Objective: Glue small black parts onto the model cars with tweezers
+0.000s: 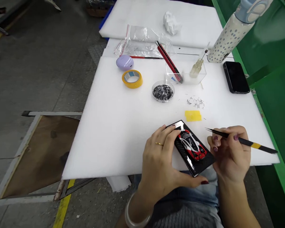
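Observation:
A red, white and black model car (192,145) is mounted on a black rectangular display base (185,156) at the table's front edge. My left hand (160,158) grips that base, fingers along its far left side and thumb at its near end. In my right hand (234,152), black tweezers (245,141) with a yellow band are pinched, their tips pointing left, apart from the car. Just beyond the base lies a yellow piece of tape (193,116). Behind it are scattered thin dark slivers (196,102), and a round clear dish (163,91) holds many more.
A yellow tape roll (132,79), a purple oval case (124,62) and a red utility knife (169,63) lie farther back. A clear tray (186,79) holds a small needle-tipped bottle (196,68). At the right are a black device (236,77) and a dotted bottle (230,39).

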Demonstrator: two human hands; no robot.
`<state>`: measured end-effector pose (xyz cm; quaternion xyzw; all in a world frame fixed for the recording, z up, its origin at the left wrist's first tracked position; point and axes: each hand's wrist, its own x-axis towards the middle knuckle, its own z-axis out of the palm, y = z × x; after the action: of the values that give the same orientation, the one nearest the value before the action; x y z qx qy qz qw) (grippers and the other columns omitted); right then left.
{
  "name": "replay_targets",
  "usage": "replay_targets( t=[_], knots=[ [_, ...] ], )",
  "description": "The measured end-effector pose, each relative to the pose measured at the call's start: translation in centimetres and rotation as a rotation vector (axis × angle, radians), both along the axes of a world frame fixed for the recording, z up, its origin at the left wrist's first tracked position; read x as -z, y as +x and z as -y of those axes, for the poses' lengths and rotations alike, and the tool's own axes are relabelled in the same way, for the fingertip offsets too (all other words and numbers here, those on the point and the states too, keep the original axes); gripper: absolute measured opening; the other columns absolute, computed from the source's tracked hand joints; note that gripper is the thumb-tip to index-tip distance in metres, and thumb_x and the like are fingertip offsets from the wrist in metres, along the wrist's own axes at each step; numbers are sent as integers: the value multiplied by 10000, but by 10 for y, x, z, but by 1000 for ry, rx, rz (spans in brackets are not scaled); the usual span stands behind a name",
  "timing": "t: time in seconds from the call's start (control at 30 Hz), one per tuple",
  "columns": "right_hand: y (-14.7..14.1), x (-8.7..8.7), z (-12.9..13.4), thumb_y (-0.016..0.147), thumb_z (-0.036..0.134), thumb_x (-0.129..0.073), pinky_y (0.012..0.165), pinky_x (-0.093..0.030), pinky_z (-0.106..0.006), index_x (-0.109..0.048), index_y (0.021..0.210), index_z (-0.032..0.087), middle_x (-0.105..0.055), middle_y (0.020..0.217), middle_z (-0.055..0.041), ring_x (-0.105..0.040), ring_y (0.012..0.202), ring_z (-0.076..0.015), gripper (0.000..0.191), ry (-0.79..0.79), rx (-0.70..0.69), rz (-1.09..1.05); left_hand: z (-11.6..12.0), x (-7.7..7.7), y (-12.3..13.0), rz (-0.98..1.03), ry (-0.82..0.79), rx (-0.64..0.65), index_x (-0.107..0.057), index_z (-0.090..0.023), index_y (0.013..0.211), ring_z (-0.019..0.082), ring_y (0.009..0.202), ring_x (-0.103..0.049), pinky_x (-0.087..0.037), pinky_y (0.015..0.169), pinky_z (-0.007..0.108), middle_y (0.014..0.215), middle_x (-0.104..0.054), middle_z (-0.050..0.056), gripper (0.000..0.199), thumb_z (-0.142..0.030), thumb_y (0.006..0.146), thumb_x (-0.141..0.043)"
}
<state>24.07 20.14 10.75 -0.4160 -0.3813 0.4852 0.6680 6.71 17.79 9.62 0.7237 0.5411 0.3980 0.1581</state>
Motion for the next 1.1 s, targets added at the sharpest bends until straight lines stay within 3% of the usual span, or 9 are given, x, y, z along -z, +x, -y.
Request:
replay_targets(
  t=[0.1, 0.23, 0.3, 0.4, 0.53, 0.67, 0.87, 1.0, 1.1],
  knots=[
    [23, 1, 15, 974, 422, -626, 609, -472, -250, -716, 904, 217, -692, 749, -28, -598, 661, -136, 235, -47, 21, 186, 5, 1, 22, -23, 64, -110, -555, -147, 1259, 369, 1271, -542, -440, 1095, 515, 1254, -652, 154, 1003, -909, 618, -674],
    [42, -2, 31, 907, 442, -710, 811, -530, -312, -690, 986, 235, -728, 998, -48, -667, 926, -194, 222, -141, -86, 343, 8, 4, 45, -58, 120, -198, -567, -153, 1240, 389, 1250, -508, -400, 1093, 546, 1239, -619, 166, 929, -861, 652, -700],
    [46, -5, 32, 865, 402, -766, 859, -522, -329, -660, 1022, 248, -720, 1070, -46, -659, 969, -201, 244, -215, -149, 473, 7, 4, 54, -58, 124, -221, -559, -167, 1237, 395, 1243, -495, -386, 1091, 564, 1236, -599, 166, 859, -787, 672, -744],
    [49, -7, 26, 829, 372, -793, 822, -514, -321, -621, 986, 239, -711, 1029, -38, -637, 904, -186, 268, -264, -171, 597, 5, 3, 66, -46, 155, -259, -552, -185, 1210, 396, 1242, -482, -379, 1093, 573, 1230, -569, 162, 765, -701, 690, -774],
    [53, -6, 16, 820, 345, -772, 758, -512, -307, -563, 950, 225, -705, 962, -33, -640, 866, -183, 274, -281, -184, 571, 6, 2, 74, -71, 147, -276, -564, -176, 1194, 402, 1253, -457, -345, 1106, 575, 1283, -536, 181, 848, -798, 653, -762],
    [61, -2, 10, 836, 336, -740, 696, -502, -281, -537, 950, 218, -704, 973, -36, -638, 809, -164, 261, -277, -244, 495, 6, -1, 67, -107, 151, -240, -600, -191, 1203, 381, 1205, -486, -354, 1054, 550, 1278, -569, 161, 854, -877, 695, -644],
    [77, 3, 0, 867, 307, -698, 684, -480, -269, -521, 983, 217, -698, 985, -37, -622, 793, -152, 230, -245, -396, 476, 0, -6, 45, -5, 224, -135, -614, -203, 1170, 246, 1055, -578, -497, 951, 398, 1129, -600, 81, 522, -597, 849, -733],
    [75, 8, -1, 812, 249, -701, 688, -465, -268, -531, 971, 214, -678, 968, -24, -602, 797, -152, 235, -209, -399, 531, -2, -7, 27, 71, 204, -89, -626, -208, 1151, 213, 1004, -623, -535, 900, 356, 1077, -624, 54, 476, -556, 852, -753],
    [67, 4, 9, 745, 212, -701, 691, -476, -274, -535, 952, 217, -688, 954, -24, -603, 795, -159, 265, -169, -363, 555, -4, -5, 9, 128, 167, -94, -645, -220, 1108, 199, 934, -639, -532, 866, 345, 1009, -655, 33, 316, -477, 928, -681]
  ],
)
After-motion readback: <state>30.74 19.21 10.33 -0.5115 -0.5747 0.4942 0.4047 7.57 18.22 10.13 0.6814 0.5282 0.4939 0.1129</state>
